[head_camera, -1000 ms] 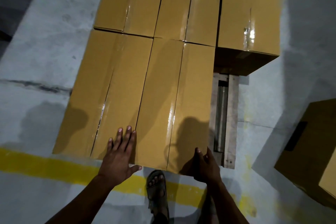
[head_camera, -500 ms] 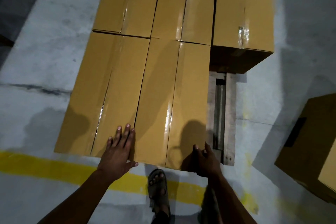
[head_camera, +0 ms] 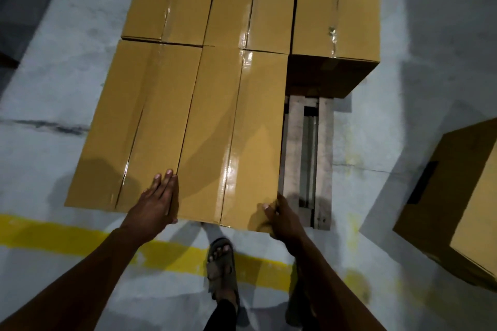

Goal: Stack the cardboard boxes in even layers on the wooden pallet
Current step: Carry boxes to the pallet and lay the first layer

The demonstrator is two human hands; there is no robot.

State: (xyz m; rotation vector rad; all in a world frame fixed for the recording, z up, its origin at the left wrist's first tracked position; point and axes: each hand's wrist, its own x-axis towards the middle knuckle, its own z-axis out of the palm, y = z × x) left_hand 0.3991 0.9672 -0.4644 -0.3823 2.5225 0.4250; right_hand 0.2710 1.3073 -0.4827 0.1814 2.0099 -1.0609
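Several taped cardboard boxes stand packed in one layer on the wooden pallet (head_camera: 295,142), whose bare slats show at the near right. The near right box (head_camera: 236,129) lies next to the near left box (head_camera: 134,121). My left hand (head_camera: 156,201) rests flat, fingers straight, on top along the seam between these two. My right hand (head_camera: 279,216) grips the near right corner of the near right box, thumb on top and fingers down its side. Three more boxes (head_camera: 252,0) fill the row behind.
A loose cardboard box (head_camera: 457,196) lies tilted on the concrete floor at the right. A yellow painted line (head_camera: 67,234) crosses the floor under my arms. My sandalled foot (head_camera: 220,263) stands on it, close to the pallet's front edge.
The view has shifted closer to the boxes. My left hand slid slightly right along the seam. My right hand has come up onto the near right corner of the box.
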